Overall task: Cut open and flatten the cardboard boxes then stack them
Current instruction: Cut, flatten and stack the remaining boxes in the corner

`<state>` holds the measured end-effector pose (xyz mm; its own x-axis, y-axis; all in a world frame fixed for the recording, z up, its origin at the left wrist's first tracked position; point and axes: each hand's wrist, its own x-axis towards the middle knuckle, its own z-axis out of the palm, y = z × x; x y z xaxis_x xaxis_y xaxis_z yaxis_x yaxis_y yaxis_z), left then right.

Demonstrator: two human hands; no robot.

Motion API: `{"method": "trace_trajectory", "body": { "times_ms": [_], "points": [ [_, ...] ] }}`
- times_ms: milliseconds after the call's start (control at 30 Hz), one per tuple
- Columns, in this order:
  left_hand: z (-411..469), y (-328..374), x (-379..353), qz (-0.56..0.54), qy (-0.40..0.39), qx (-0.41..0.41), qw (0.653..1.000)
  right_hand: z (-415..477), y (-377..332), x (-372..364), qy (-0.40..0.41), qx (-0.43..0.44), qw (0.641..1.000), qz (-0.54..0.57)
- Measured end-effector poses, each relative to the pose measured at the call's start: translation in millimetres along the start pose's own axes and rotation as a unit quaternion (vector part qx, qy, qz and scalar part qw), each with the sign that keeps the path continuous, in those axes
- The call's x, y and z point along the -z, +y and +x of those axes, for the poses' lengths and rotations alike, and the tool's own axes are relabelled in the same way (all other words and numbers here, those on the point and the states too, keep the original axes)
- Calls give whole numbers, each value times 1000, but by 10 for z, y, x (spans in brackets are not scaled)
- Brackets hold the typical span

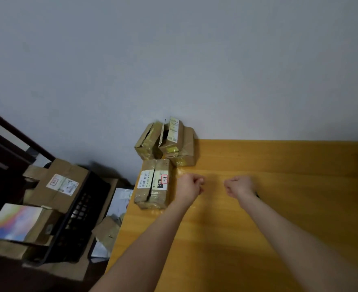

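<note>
Taped cardboard box (153,184), left of centre, is looking light, stiff, tape-slick; gripping its side edges seems best. Left hand (189,184), right hand (240,185) are hovering fisted, holding nothing.

wall (173,49): plain grey-white | table (279,207): yellow wood, against wall | light: dim

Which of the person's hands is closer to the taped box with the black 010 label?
Left. The left hand, a fist, sits just right of the 010-label box. The right hand, also a fist, is farther right over the wooden table.
</note>
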<state>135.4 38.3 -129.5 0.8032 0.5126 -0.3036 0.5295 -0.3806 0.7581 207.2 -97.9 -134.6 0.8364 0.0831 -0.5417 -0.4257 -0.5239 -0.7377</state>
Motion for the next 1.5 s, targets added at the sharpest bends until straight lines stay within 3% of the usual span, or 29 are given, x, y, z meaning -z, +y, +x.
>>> {"method": "trace_trajectory", "body": {
  "times_ms": [200,333,533,633,767,900,1000,1200,1333,1500],
  "points": [
    [288,-410,575,129,126,11,984,267,-188,-77,45,55,993,-95],
    [587,-819,912,171,134,67,974,491,-241,-286,45,41,995,-74],
    [917,-1246,1111,117,68,165,977,591,-301,-663,53,15,976,-210],
    [991,-1335,1135,44,11,188,981,642,-299,-850,41,-26,980,-190],
    [1026,-1292,1052,86,-92,125,984,726,-238,-948,6,-27,986,-165],
    [1013,-1133,787,129,-146,75,978,707,-237,-911,2,-44,995,-90],
    [1010,-992,607,134,-162,56,976,643,-177,-800,18,-53,995,-82],
    [975,-718,279,47,-175,75,981,523,67,-592,61,-79,975,-196],
    [871,-544,108,-2,-176,92,980,515,126,-616,17,-64,990,-123],
    [699,-146,71,-101,-110,72,986,505,59,-338,72,-54,996,14]
  ]
}}
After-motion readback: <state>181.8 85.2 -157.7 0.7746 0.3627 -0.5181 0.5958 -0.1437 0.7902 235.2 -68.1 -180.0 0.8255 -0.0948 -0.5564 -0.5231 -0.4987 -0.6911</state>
